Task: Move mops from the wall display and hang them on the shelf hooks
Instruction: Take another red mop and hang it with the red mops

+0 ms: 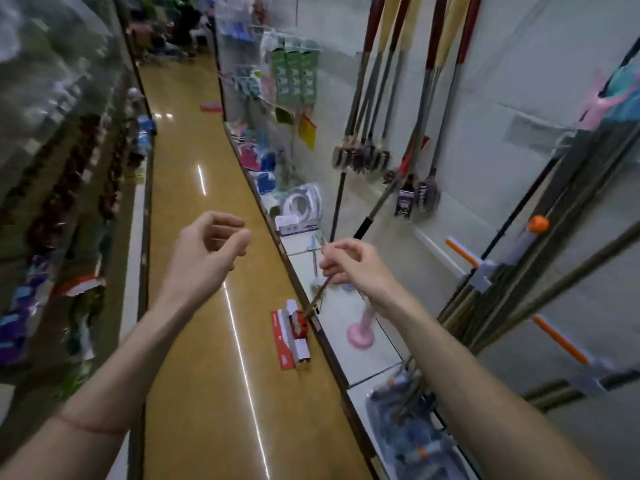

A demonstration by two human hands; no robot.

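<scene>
My right hand (349, 263) is shut on a thin mop pole (379, 206). The pole slants from a red fitting near the wall, past a black grip and through my fingers, down to a red and white mop head (292, 332) on the floor by the shelf base. My left hand (207, 251) hovers over the aisle to the left of the pole, fingers loosely curled and holding nothing. Several mops with red and yellow handles (367, 157) hang on the white wall at the right. More poles with orange fittings (502, 271) lean close at the right.
A low white shelf (367, 358) runs along the wall and carries a pink plunger (362, 332), boxed goods and packaged mop heads (408, 431). The tan aisle floor (207, 341) stretches ahead. Stocked shelves (69, 202) line the left side. The image is motion-blurred.
</scene>
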